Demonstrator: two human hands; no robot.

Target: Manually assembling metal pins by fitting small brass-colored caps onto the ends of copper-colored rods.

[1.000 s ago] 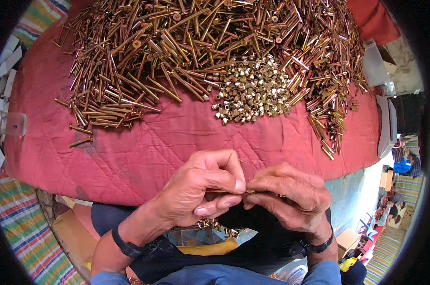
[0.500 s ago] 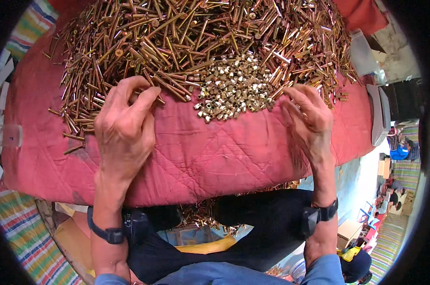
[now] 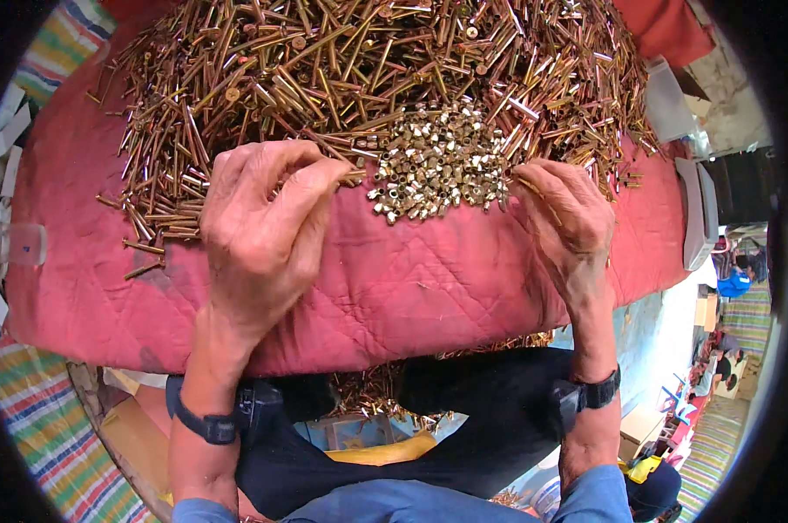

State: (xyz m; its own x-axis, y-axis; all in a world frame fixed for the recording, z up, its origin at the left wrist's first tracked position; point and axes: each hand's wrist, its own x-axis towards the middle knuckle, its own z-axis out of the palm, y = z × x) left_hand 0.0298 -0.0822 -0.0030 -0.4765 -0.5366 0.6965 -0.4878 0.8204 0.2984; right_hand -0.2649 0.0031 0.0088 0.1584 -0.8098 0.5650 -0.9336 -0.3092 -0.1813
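A large heap of long, brass-coloured bolts covers the far part of a red quilted pad. At its near edge lies a pile of small, shiny hollow metal nuts. My left hand is just left of that pile, thumb and forefinger pinched on a bolt whose brass-coloured end shows past the fingertips. To the pile's right, my right hand has its fingers closed together. A thin brass-coloured piece shows at those fingertips; its kind is mostly hidden by the fingers.
A few loose bolts lie left of my left hand. A clear plastic jar is at the pad's left edge, and a grey plastic tray at its right. More bolts lie below, between my legs. Boxes and people are farther right.
My left hand has moved right, up to the pile of nuts, with the bolt's end now showing past its fingertips. My right hand has hardly moved, its fingers a little more closed.
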